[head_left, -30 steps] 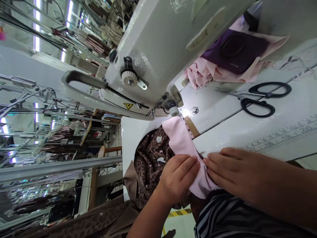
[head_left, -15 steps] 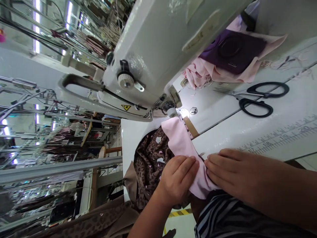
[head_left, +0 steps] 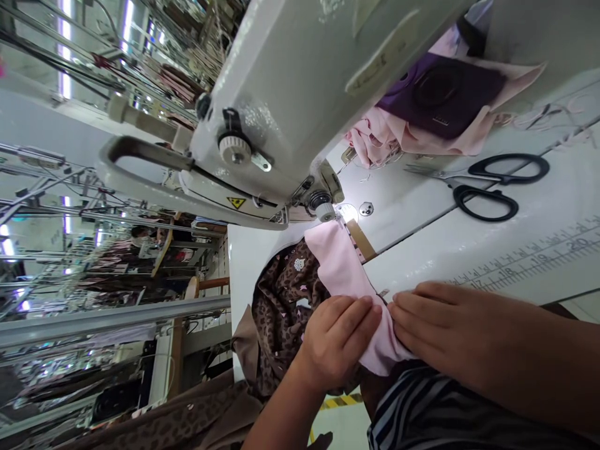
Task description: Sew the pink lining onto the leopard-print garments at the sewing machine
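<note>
A strip of pink fabric (head_left: 344, 262) runs from beneath the needle area of a sewing machine (head_left: 285, 119) down toward my lap. My left hand (head_left: 342, 334) is closed on the strip's left side, fingertips pressed together on the cloth. Facing it, my right hand (head_left: 435, 325) pinches the strip's right edge, its fingers together and its thumb hidden. Brown leopard-print fabric (head_left: 285, 300) lies bunched to the left, partly under the pink strip and my left hand. A small brown guide plate (head_left: 360, 237) sits beside the strip near the needle.
Black-handled scissors (head_left: 487, 187) lie on the white table (head_left: 417, 262), right of the needle. Behind them a dark purple case (head_left: 443, 94) rests on crumpled pink cloth (head_left: 375, 137). A printed ruler scale (head_left: 539, 256) runs along the table's right part. Racks of garments fill the left background.
My left hand has shifted very slightly right, closer to my right hand. The fabric stays almost where it was, and the view has moved a little.
</note>
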`<state>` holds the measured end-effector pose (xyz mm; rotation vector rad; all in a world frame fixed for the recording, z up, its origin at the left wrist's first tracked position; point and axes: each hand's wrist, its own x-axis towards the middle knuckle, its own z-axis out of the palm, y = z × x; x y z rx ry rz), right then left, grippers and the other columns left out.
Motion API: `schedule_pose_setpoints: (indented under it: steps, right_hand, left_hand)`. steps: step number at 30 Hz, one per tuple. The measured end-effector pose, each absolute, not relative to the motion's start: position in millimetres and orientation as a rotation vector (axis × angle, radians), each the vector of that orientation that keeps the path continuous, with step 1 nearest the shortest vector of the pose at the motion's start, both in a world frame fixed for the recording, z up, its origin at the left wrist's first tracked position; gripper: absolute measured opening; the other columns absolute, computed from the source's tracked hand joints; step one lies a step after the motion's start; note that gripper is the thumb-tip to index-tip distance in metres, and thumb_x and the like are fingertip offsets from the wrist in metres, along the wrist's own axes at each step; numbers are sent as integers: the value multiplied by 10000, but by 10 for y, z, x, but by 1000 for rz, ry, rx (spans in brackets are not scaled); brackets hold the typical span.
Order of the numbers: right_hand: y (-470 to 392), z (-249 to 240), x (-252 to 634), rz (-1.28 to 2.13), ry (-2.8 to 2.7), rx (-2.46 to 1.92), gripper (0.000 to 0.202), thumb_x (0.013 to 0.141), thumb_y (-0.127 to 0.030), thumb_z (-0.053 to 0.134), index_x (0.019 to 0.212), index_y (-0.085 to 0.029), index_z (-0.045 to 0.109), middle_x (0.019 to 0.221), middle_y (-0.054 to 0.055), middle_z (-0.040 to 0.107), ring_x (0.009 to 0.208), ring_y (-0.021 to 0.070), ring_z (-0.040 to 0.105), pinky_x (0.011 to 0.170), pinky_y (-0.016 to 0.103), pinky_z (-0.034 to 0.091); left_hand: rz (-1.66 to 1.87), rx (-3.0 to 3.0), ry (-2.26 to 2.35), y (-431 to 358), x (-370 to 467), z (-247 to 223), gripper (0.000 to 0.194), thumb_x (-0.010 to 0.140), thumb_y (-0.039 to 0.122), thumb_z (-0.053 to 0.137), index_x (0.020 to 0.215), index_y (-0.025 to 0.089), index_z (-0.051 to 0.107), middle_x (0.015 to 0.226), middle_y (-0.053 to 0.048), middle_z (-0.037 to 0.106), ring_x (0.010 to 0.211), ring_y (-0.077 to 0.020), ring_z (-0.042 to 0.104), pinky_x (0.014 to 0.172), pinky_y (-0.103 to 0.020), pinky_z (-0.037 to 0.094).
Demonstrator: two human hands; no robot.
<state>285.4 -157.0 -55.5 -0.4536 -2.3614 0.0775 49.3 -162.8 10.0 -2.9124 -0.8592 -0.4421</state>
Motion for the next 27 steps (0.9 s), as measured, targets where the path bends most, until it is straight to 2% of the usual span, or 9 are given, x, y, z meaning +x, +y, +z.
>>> schedule_pose_setpoints:
  steps: [9, 14, 19, 23, 27]
  right_hand:
    - [-1605, -632, 2817, 169, -2334, -478, 224, 936, -168, 469, 1008, -170, 681, 1107, 121, 705, 1067, 265, 572, 895, 419, 472]
    - [-1561, -616, 2775, 294, -2265, -501, 363, 969, -135, 412, 1262, -116, 626, 1237, 100, 702, 1174, 229, 569, 1009, 402, 439]
    - [-1526, -610, 2762, 216, -2284, -481, 270, 957, -146, 455, 1120, -127, 669, 1143, 118, 730, 1073, 245, 604, 946, 408, 463]
    - [-1515, -584, 2748, 154, -2348, -453, 216, 960, -156, 473, 1016, -153, 681, 1113, 124, 730, 1031, 247, 608, 918, 408, 465]
    - [-1486, -578, 2729, 169, -2371, -431, 201, 954, -158, 480, 975, -182, 678, 1076, 110, 732, 1027, 243, 605, 923, 407, 470]
  left_hand:
    - [-428, -2945, -889, -1628, 499, 90, 311, 1038, 137, 396, 1128, 56, 682, 976, -152, 766, 905, -217, 661, 781, -338, 606]
    - [-482, -2950, -906, -1620, 492, 73, 272, 1010, 132, 426, 1081, 87, 685, 957, -147, 768, 849, -222, 665, 721, -353, 608]
    - [-529, -2968, -910, -1641, 466, 30, 286, 1013, 140, 415, 1099, 58, 675, 1013, -166, 772, 889, -234, 680, 751, -358, 613]
    - [-525, -2997, -951, -1661, 448, 66, 254, 986, 132, 450, 1113, 76, 663, 1031, -161, 769, 928, -238, 685, 784, -370, 621]
    - [-308, -3072, -970, -1596, 443, 213, 269, 985, 171, 452, 1129, 84, 662, 1042, -149, 757, 936, -244, 684, 827, -384, 621]
